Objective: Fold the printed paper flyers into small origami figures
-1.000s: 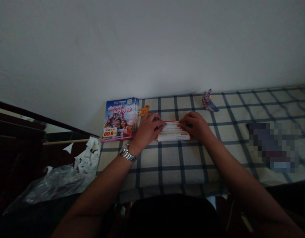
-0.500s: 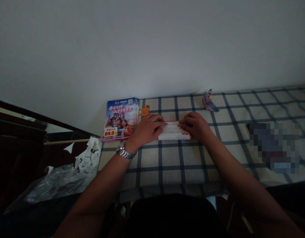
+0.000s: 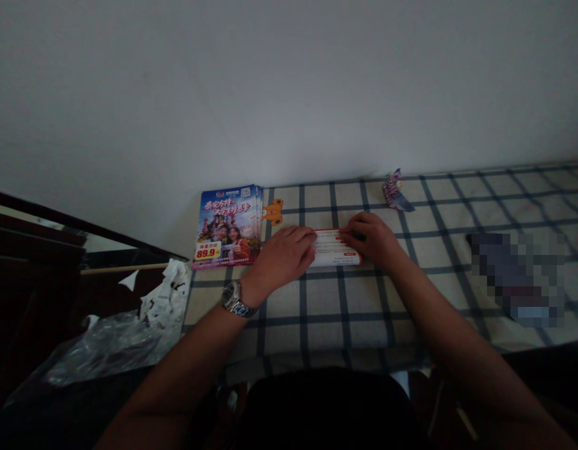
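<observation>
A folded flyer point(image 3: 334, 248), white with red edging and small print, lies on the checked cloth between my hands. My left hand point(image 3: 288, 255), with a metal watch point(image 3: 236, 299) at its wrist, covers the flyer's left end, its fingers closed together along the upper edge. At the upper right corner, my right hand point(image 3: 370, 239) pinches the flyer between thumb and fingers. Left of my left hand sits a stack of colourful flyers point(image 3: 226, 225) with a castle and two people printed on top. The flyer's left end is hidden under my fingers.
A small folded paper piece point(image 3: 398, 192) stands near the wall point(image 3: 289, 94). To the right lies a pixelated dark object point(image 3: 514, 278). Torn white paper point(image 3: 169, 294) and clear plastic point(image 3: 111, 350) are off the left edge of the checked cloth point(image 3: 326, 312).
My left hand has turned and slid slightly down and right over the flyer's left end, covering more of it. My right hand stays almost in place.
</observation>
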Tool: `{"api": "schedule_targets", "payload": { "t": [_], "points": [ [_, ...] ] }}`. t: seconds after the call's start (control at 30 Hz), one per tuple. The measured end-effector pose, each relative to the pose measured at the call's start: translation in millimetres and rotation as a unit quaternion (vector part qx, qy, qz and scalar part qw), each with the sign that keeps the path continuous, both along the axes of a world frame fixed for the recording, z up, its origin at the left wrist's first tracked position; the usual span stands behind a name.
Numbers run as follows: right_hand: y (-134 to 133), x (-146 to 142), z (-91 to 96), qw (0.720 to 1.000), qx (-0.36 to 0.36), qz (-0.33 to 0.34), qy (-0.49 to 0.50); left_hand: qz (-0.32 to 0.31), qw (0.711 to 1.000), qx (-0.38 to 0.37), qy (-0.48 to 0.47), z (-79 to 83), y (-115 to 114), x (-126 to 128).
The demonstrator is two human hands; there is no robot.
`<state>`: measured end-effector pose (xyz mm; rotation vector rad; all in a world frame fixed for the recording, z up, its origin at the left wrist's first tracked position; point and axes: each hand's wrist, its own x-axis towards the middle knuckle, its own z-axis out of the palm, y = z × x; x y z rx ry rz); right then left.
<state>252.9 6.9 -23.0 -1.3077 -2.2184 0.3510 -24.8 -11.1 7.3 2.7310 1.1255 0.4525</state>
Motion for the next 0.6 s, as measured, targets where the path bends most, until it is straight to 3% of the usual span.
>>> {"api": "schedule_targets", "payload": {
  "t": [0.6],
  "points": [
    [-6.7, -2.9, 5.2, 0.998, 0.059, 0.021, 0.005, 0.003, 0.999, 0.035, 0.037, -0.3, -6.7, 4.0]
  ]
}}
